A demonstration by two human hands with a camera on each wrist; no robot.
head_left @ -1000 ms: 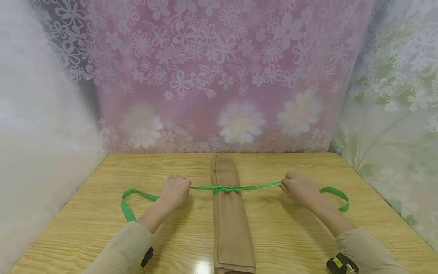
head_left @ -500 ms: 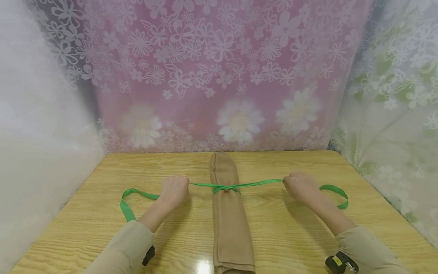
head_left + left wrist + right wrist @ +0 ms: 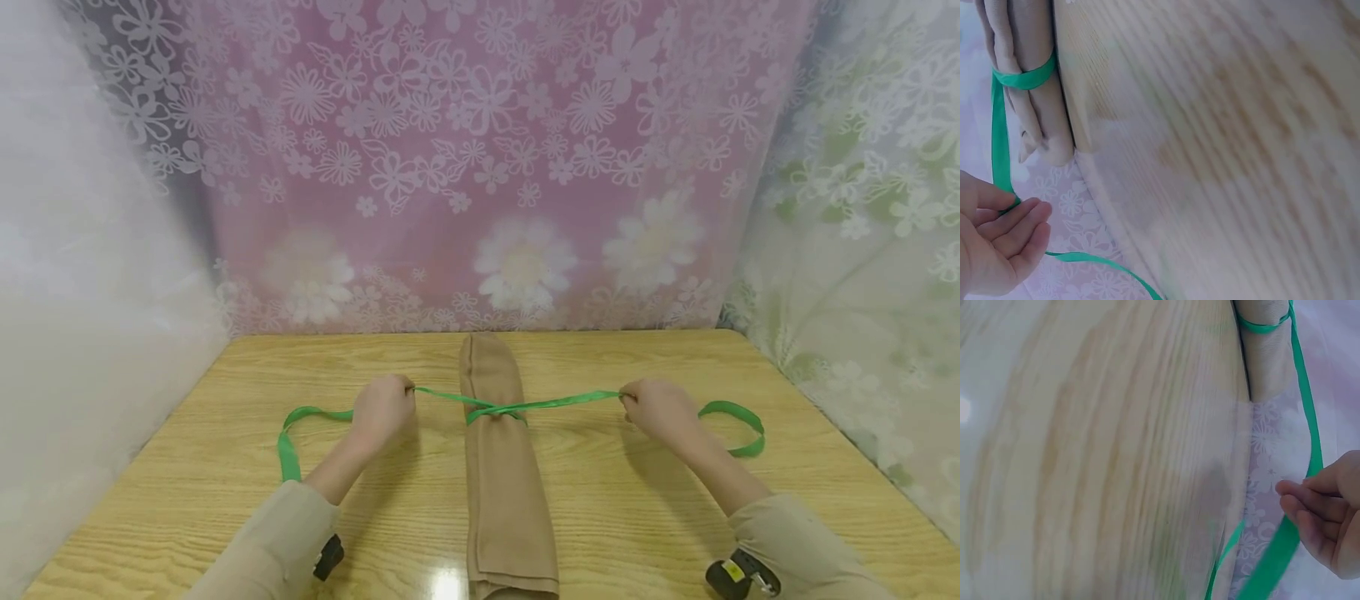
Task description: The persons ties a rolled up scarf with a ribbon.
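A long bundle of folded brown cloth (image 3: 506, 500) lies lengthwise down the middle of the table. Round its upper part runs a green ribbon (image 3: 555, 403), whose two ends cross on top of the cloth. My left hand (image 3: 384, 412) pinches one end between thumb and fingers, left of the bundle; in the left wrist view the ribbon (image 3: 1001, 137) rises from those fingertips to the cloth. On the other side my right hand (image 3: 660, 408) pinches the opposite end. Both stretches are drawn out sideways above the table, and loose tails hang beyond each hand.
The wooden table (image 3: 262, 375) reaches back to a pink floral curtain (image 3: 450, 167). Pale hangings stand on the left and right. A black wrist device (image 3: 729, 577) sits under the right sleeve, another (image 3: 327, 557) under the left.
My left hand has turned and risen slightly, lifting its stretch of ribbon into a slant towards the crossing. The left tail has shifted to the right. My right hand has hardly moved.
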